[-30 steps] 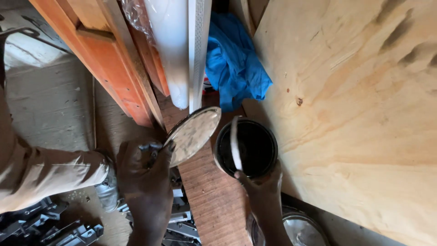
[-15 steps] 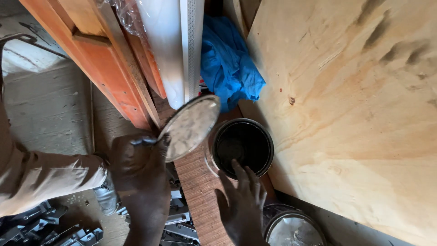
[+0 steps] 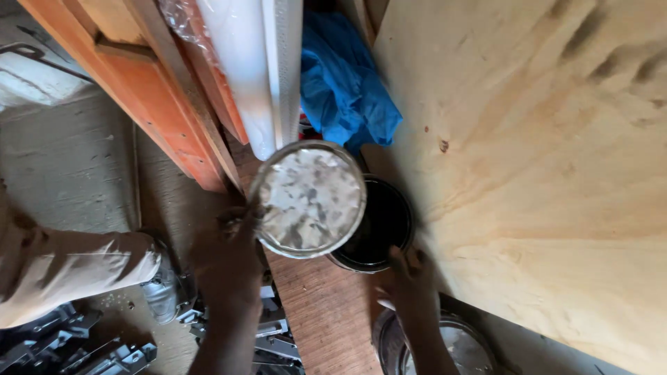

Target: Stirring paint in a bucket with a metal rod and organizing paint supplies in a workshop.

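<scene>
while the left hand (image 3: 226,253) pinches the round paint-smeared lid (image 3: 309,199) by its edge, holding it tilted just above the open dark can (image 3: 379,226) on the reddish board (image 3: 323,312), the right hand (image 3: 410,274) grips the can's near rim; lidding looks underway, and seating it calls for centring over the mouth

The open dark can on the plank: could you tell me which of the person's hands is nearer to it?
Right. The right hand touches the can at its near rim; the left hand holds the round lid beside it.
</scene>
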